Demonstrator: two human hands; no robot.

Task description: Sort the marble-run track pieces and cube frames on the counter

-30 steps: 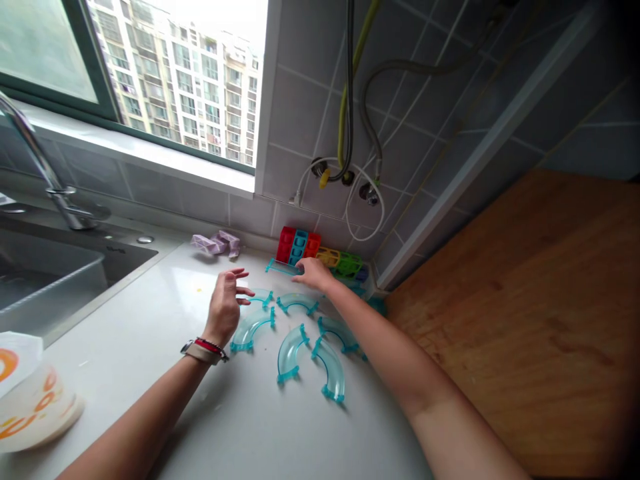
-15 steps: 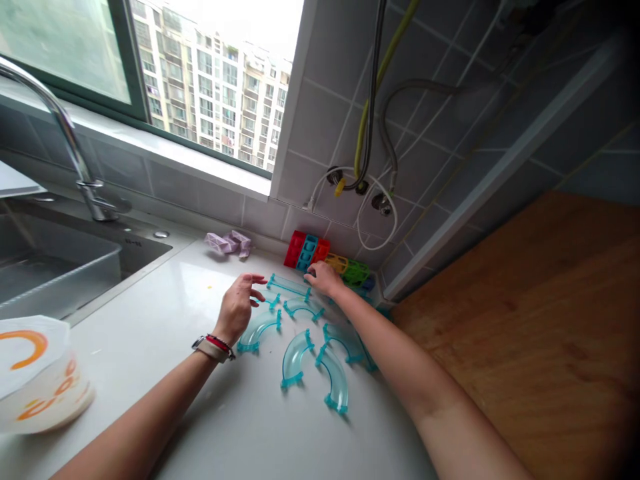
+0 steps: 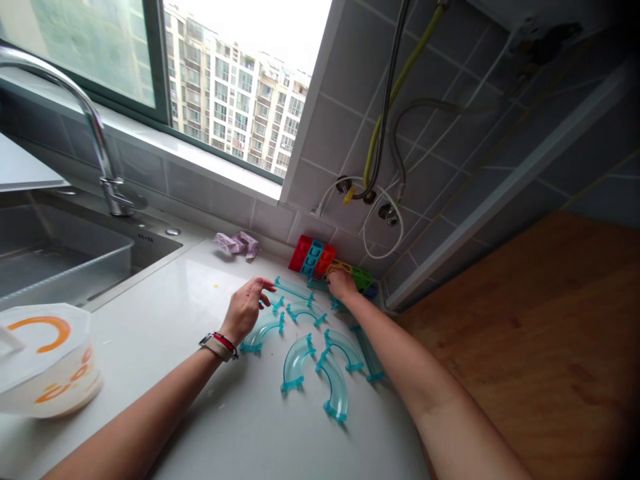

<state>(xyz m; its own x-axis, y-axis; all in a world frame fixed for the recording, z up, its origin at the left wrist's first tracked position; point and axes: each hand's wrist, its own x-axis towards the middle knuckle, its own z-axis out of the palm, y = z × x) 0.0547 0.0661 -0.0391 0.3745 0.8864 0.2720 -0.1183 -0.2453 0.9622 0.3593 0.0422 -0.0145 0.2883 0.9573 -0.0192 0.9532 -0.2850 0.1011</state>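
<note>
My left hand (image 3: pixel 246 308) hovers over the white counter beside the translucent teal track pieces, its fingers apart and bent, nothing in them. Under it lie a curved piece (image 3: pixel 260 330) and part of another. My right hand (image 3: pixel 342 283) reaches to the yellow block (image 3: pixel 336 266) at the back; its fingertips are bent and what they touch or grip is hidden. A straight teal piece (image 3: pixel 295 291) lies between the hands. Nearer to me are several curved pieces, among them one on the left (image 3: pixel 296 363) and one on the right (image 3: pixel 336 387).
Red (image 3: pixel 301 253), blue (image 3: pixel 313 256) and green (image 3: pixel 361 279) blocks stand along the tiled wall. A lilac folded object (image 3: pixel 237 244) lies at the back. At left are the sink (image 3: pixel 155 250), faucet (image 3: pixel 103 140) and a lidded tub (image 3: pixel 47 360). A wooden panel (image 3: pixel 525 320) is at right.
My right hand has moved right along the blocks, from near the orange one to the yellow one. My left hand stays near the track pieces. The camera view has shifted slightly.
</note>
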